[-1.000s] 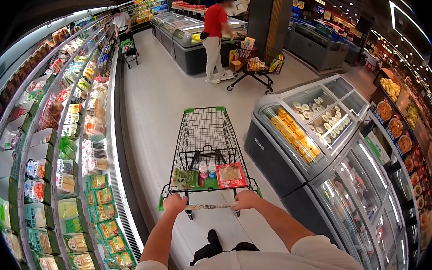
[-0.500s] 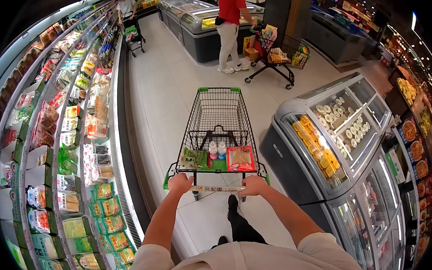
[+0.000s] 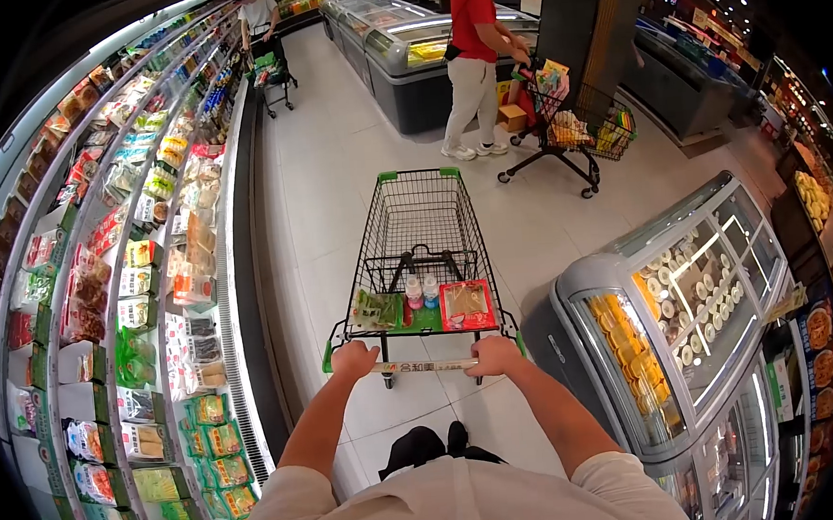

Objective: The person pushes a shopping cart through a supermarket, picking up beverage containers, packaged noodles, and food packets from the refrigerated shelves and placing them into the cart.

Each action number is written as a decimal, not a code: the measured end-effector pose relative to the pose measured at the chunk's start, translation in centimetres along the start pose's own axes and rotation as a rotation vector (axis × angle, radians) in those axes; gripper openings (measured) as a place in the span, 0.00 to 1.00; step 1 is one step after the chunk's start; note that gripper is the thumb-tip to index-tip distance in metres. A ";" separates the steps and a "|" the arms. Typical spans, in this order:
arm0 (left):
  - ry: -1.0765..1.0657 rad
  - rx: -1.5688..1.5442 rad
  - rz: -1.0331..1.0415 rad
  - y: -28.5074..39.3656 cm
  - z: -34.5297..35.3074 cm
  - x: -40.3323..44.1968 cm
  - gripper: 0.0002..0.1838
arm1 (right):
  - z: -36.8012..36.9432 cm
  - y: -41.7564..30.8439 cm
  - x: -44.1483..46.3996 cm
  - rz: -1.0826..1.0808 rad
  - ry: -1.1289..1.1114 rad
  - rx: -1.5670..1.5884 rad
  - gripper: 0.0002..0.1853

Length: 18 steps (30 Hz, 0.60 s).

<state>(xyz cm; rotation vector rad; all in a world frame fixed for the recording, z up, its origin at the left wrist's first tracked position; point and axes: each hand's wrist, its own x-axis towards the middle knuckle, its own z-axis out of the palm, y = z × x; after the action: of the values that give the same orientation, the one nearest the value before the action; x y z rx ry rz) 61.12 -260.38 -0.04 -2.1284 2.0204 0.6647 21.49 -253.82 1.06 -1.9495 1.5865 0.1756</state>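
Observation:
My left hand (image 3: 355, 359) is closed around the left end of the cart's handlebar (image 3: 421, 365). The right end of that bar is in the grip of my right hand (image 3: 496, 355). In front of me stands the black wire shopping cart (image 3: 423, 212) with green corners. Its near section carries a green-trimmed food packet (image 3: 376, 310) on the left and two small bottles (image 3: 422, 290) side by side in the middle. A flat red-edged packet (image 3: 466, 305) lies to their right. The far part of the basket shows bare wire.
A refrigerated shelf (image 3: 95, 308) full of packaged food runs along my left. Glass-topped freezer cases (image 3: 666, 292) stand close on the right. Ahead, a person in red (image 3: 475, 28) holds another cart (image 3: 571, 131); a second person (image 3: 257, 17) with a cart stands at the far left.
The surroundings have shifted within my view as I walk, with the right freezer lower and farther right. My feet have changed position. Both hands remain on the handlebar.

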 end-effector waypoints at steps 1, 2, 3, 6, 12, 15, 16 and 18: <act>0.007 0.014 0.007 0.4 -0.6 1.6 0.30 | -1.0 0.6 1.8 -0.007 -0.004 -0.017 0.35; 0.013 0.026 0.014 0.9 -1.1 3.2 0.31 | -2.0 1.3 3.4 -0.013 -0.009 -0.035 0.34; 0.010 0.021 0.016 1.2 -1.7 4.8 0.31 | -3.1 1.7 4.9 -0.010 -0.013 -0.039 0.34; 0.012 0.003 0.021 2.3 -3.9 10.1 0.31 | -6.6 2.6 9.7 0.010 0.012 -0.017 0.33; -0.025 0.012 -0.011 3.9 -9.4 22.6 0.32 | -13.8 3.8 20.5 -0.019 0.039 -0.020 0.32; 0.002 0.006 0.035 4.1 -11.9 28.9 0.33 | -17.6 4.0 25.9 0.005 0.001 -0.024 0.35; 0.004 0.015 0.048 4.2 -13.1 31.0 0.33 | -18.7 4.0 27.7 0.011 0.006 -0.025 0.35; -0.011 0.022 0.051 4.7 -15.1 34.9 0.33 | -21.0 3.9 31.2 0.010 -0.018 -0.054 0.36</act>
<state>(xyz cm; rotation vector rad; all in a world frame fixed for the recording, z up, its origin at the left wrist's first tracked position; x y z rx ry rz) 60.12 -298.74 0.47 -2.0627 2.0730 0.6561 20.76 -291.58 1.99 -1.9758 1.5955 0.2411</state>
